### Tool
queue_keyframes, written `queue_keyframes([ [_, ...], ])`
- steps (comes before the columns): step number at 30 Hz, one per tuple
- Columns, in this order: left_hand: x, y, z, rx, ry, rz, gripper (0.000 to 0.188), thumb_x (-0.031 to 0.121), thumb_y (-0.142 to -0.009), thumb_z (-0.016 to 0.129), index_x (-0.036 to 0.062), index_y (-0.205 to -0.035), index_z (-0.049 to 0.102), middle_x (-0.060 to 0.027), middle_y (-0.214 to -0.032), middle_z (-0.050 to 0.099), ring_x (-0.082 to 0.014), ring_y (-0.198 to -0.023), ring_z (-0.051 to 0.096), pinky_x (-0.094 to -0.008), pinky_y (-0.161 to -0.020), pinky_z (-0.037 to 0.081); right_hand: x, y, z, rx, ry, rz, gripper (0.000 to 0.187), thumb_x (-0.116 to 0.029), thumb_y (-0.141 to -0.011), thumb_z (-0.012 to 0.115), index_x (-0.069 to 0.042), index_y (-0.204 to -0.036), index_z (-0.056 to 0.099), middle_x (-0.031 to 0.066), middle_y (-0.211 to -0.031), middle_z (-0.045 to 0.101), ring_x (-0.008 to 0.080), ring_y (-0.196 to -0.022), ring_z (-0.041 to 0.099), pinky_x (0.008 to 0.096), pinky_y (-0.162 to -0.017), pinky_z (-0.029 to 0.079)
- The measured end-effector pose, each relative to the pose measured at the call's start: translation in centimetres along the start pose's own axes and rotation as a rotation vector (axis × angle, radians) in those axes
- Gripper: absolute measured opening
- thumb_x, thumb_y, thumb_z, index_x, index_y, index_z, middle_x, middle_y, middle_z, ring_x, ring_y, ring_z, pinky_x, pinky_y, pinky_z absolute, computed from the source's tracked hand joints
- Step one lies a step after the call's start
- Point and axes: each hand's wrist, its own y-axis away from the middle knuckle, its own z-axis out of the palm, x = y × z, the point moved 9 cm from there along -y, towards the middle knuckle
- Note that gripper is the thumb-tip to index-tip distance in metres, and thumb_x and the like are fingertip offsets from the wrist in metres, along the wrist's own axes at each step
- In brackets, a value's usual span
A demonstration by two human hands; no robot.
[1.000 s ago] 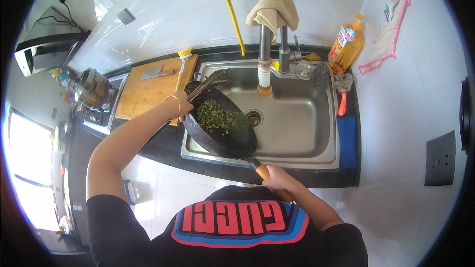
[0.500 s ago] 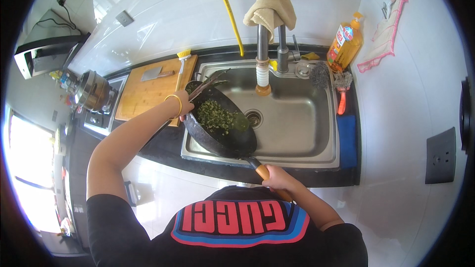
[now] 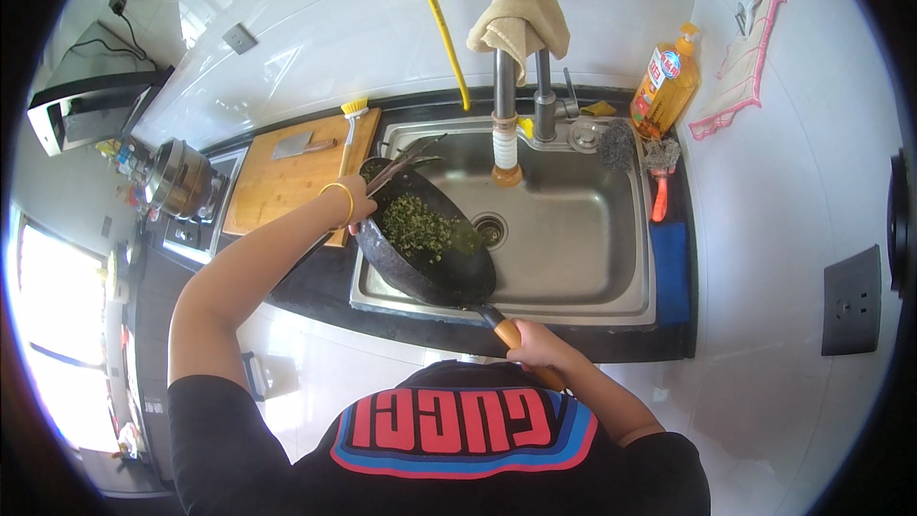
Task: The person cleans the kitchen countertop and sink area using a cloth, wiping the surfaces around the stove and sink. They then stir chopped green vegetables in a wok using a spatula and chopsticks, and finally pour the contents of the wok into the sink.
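Note:
A dark wok [image 3: 441, 269] is tilted over the left part of the steel sink [image 3: 592, 304], with small green leafy bits [image 3: 417, 229] inside. Its wooden-ended handle [image 3: 506, 333] points toward me, and my right hand [image 3: 541, 346] is wrapped round it. At the wok's far left rim, my left hand [image 3: 351, 203] is closed round a bundle of thin dark stalks [image 3: 406, 161], whose ends stick out over the sink. Part of the bundle is hidden by my hand and wrist.
Beyond the sink stand a faucet [image 3: 545, 115] and a pipe with a cloth [image 3: 521, 24] on top. A cutting board [image 3: 272, 182] bearing a scraper [image 3: 292, 144] and a yellow brush [image 3: 354, 110] lies left. An orange soap bottle [image 3: 667, 86] and scouring pads [image 3: 617, 145] sit right.

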Motion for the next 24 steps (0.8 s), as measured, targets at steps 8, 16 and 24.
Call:
queue_keyframes([
  [8,0.22,-0.49,0.19,-0.024,-0.009,-0.009,0.032,0.018,-0.079,0.049,-0.0109,-0.073,0.061,-0.0158,-0.062,0.064,-0.0223,-0.056,0.065,-0.0326,-0.054,0.052,-0.34,0.38,0.02,-0.018,-0.035,0.018,0.041,-0.005,-0.067,0.058,0.004,-0.105,0.047,0.0071,-0.059,0.052,0.0140,-0.043,0.053,0.0275,-0.040,0.042],
  [16,0.39,-0.52,0.14,-0.027,-0.019,-0.010,0.032,0.017,-0.079,0.049,-0.0117,-0.072,0.060,-0.0159,-0.061,0.064,-0.0221,-0.055,0.065,-0.0324,-0.054,0.052,-0.01,0.22,0.01,-0.018,-0.023,0.020,0.042,-0.005,-0.067,0.058,0.004,-0.106,0.047,0.0072,-0.059,0.053,0.0144,-0.043,0.053,0.0276,-0.040,0.043],
  [24,0.78,-0.39,0.10,-0.033,-0.020,0.001,0.034,0.018,-0.080,0.049,-0.0133,-0.077,0.060,-0.0180,-0.061,0.064,-0.0229,-0.058,0.066,-0.0335,-0.056,0.053,0.40,-0.07,0.01,-0.011,-0.032,0.000,0.041,-0.006,-0.067,0.059,0.004,-0.104,0.046,0.0092,-0.057,0.054,0.0165,-0.043,0.055,0.0293,-0.040,0.043],
])
